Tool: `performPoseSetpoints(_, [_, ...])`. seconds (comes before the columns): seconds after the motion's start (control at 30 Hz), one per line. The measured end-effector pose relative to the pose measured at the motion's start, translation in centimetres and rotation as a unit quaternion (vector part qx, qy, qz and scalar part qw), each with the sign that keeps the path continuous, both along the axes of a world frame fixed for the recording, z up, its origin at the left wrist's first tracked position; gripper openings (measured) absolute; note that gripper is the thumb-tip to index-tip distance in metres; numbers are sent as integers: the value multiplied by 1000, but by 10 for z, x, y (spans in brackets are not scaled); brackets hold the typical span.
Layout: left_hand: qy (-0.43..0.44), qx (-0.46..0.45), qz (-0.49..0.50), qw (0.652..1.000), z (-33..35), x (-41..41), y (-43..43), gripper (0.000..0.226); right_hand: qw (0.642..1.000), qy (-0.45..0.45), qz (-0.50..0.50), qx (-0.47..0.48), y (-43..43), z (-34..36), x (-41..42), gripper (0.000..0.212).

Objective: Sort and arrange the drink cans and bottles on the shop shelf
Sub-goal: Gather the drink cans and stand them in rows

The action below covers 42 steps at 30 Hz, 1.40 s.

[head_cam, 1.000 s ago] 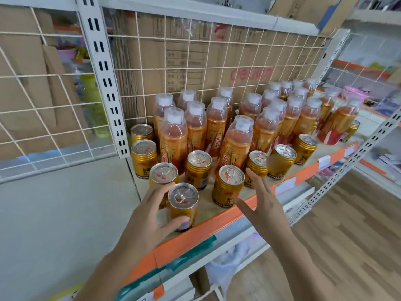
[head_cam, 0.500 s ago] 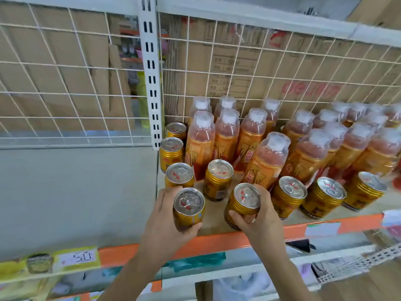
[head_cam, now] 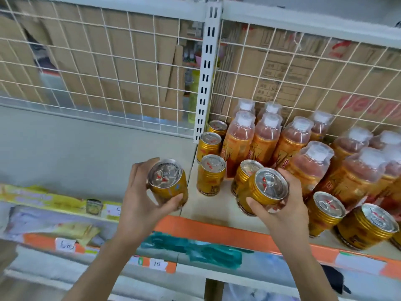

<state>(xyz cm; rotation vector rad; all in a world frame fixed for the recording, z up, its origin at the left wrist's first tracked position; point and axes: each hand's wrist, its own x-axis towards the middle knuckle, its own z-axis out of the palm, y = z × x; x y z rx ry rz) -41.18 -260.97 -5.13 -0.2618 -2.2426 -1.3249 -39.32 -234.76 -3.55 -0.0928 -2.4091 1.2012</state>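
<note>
My left hand (head_cam: 141,205) grips a gold drink can (head_cam: 168,182), lifted off the shelf and held just left of the shelf's left end. My right hand (head_cam: 280,207) grips a second gold can (head_cam: 263,190) above the front of the shelf (head_cam: 217,213). Three gold cans (head_cam: 210,174) stand in a column at the shelf's left side, another can (head_cam: 246,170) stands behind my right hand's can, and more cans (head_cam: 366,227) stand at the front right. Several orange-labelled bottles (head_cam: 264,137) with white caps stand behind them.
A white slotted upright post (head_cam: 206,79) and wire mesh back (head_cam: 108,68) with cardboard behind it bound the shelves. The shelf has an orange front edge (head_cam: 217,232). The left bay holds a bare grey shelf (head_cam: 76,148) with yellow price tags (head_cam: 43,196) along the front.
Both hands have taken hold of a can each and lifted them; the left can has moved left past the shelf end. The view has swung left.
</note>
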Motion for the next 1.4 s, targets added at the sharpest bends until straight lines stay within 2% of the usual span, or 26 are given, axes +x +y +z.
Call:
performPoseSetpoints(0.3, [-18,30,119,992,-7,59,-139,67,989,-17,142,-23,-90,9,-2,76])
performPoseSetpoints(0.43, [-4,35,160,987,-4,90,-203,66,984,-16,176,-35,-156,6,-1,75])
performPoseSetpoints(0.53, [0,-10,189,982,-5,108,-255,79,979,-18,196,-48,-208,2,1,73])
performPoseSetpoints(0.63, [-4,-3,216,976,-9,125,-313,83,975,-17,219,-45,-263,-3,4,70])
performPoseSetpoints(0.8, [-13,4,263,965,-17,145,-392,81,968,-21,248,-41,-341,-12,6,73])
performPoseSetpoints(0.9, [-18,30,267,963,-17,153,-425,70,961,-20,273,-32,-382,-11,2,76])
performPoseSetpoints(1.17, [-20,47,301,952,-30,134,-495,74,944,-28,329,-26,-482,-6,-41,69])
performPoseSetpoints(1.4, [-35,81,306,948,-35,73,-564,65,927,-41,371,-34,-586,-8,-104,68])
